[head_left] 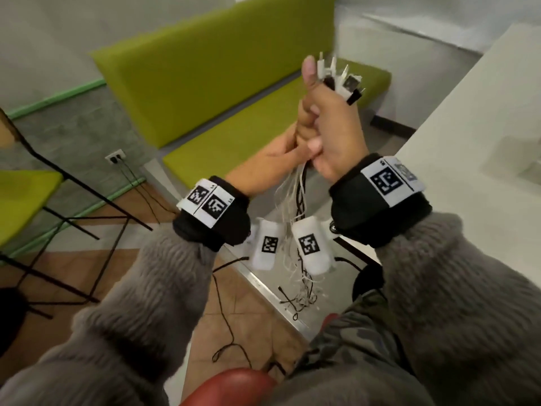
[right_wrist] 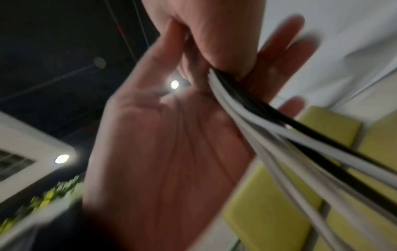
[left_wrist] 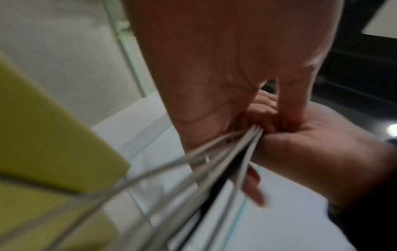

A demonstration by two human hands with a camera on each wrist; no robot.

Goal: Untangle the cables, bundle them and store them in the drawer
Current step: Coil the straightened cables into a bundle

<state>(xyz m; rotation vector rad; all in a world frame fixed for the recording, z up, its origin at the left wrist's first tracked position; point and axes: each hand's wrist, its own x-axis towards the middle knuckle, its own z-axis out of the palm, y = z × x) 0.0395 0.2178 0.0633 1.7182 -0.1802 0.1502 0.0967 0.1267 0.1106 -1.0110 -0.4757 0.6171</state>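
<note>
A bundle of white and black cables (head_left: pixel 298 200) hangs between my wrists, its loose ends dangling near the floor. My right hand (head_left: pixel 330 127) is raised and grips the bundle in a fist, with several plugs (head_left: pixel 342 80) sticking out above it. My left hand (head_left: pixel 272 159) sits just below and behind it. In the right wrist view the left hand (right_wrist: pixel 161 152) has straight fingers, and its palm lies against the cables (right_wrist: pixel 257 118) below the right hand (right_wrist: pixel 214 34). The left wrist view is blurred; there the cables (left_wrist: pixel 214 161) stream out from where both hands meet.
A green bench (head_left: pixel 234 83) stands ahead against the wall. A white table (head_left: pixel 468 142) runs along the right. A black chair frame (head_left: pixel 73 186) is at the left, near a wall socket (head_left: pixel 115 157). A thin black cord (head_left: pixel 225 317) trails over the floor.
</note>
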